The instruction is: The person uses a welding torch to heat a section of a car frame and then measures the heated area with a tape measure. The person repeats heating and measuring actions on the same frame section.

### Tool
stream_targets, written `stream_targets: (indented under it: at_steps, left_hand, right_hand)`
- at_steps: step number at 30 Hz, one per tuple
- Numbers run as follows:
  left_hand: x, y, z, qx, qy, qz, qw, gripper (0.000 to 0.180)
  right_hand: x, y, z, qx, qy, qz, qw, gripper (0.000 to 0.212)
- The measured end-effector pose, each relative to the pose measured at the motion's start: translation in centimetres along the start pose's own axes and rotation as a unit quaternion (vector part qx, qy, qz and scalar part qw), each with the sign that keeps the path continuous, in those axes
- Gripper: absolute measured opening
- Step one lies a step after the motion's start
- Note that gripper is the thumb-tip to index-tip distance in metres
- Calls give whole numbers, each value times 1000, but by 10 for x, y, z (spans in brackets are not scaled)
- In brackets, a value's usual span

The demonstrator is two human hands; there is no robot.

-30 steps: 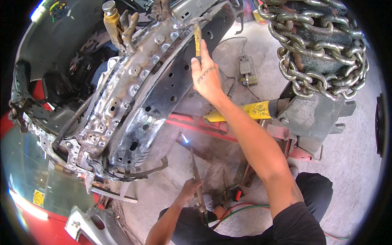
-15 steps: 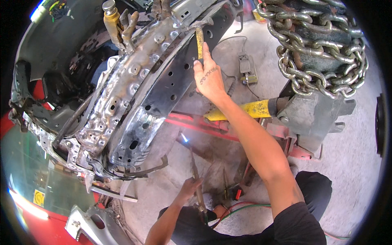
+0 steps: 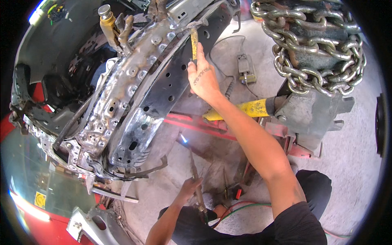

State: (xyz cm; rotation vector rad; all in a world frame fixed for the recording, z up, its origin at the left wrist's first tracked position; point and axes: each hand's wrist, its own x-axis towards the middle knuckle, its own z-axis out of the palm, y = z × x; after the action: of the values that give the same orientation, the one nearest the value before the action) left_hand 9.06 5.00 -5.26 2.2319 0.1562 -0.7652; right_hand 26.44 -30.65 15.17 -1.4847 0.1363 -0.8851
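My right hand (image 3: 204,79) is wrapped round the worn yellow handle of a hammer (image 3: 194,45), its head resting at or just above the upper edge of a black metal rail (image 3: 157,98) with round holes. Whether the head touches the metal I cannot tell. Lower down, my left hand (image 3: 190,189) grips a gas torch (image 3: 200,200) pointing up and away, with a bright blue-white flame (image 3: 183,139) at its tip. The flame burns below the rail, apart from it. Beside the rail runs a bare, spot-marked metal panel (image 3: 130,69) of the car body.
Yellow-handled locking pliers (image 3: 110,28) clamp the panel. At the right, a heavy chain (image 3: 310,49) wraps a dark post, near a yellow cylinder (image 3: 245,111) and a red frame (image 3: 212,128). Red and green hoses (image 3: 245,204) lie by my legs. A red car body (image 3: 49,228) stands lower left.
My right hand and the hammer have shifted slightly left along the rail's edge. The view has also moved a little. My left hand and the lit torch stay nearly in place.
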Motion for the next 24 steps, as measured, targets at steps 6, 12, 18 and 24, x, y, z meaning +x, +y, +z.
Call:
stream_targets:
  at_steps: [6, 12, 18, 24]
  left_hand:
    - [-8, 1, 0, -54, -6, 36, 998, 39]
    - [-13, 15, 2, -26, -6, -19, 999, 37]
    - [-16, 20, 3, -43, -17, -7, 999, 37]
    - [-16, 12, -4, -6, 7, -27, 1000, 40]
  right_hand:
    - [-12, -23, -15, 21, 67, -19, 997, 68]
    - [5, -2, 0, -16, 39, -6, 999, 72]
    - [7, 2, -11, 28, -9, -20, 999, 70]
    - [-1, -6, -11, 51, 117, -41, 991, 68]
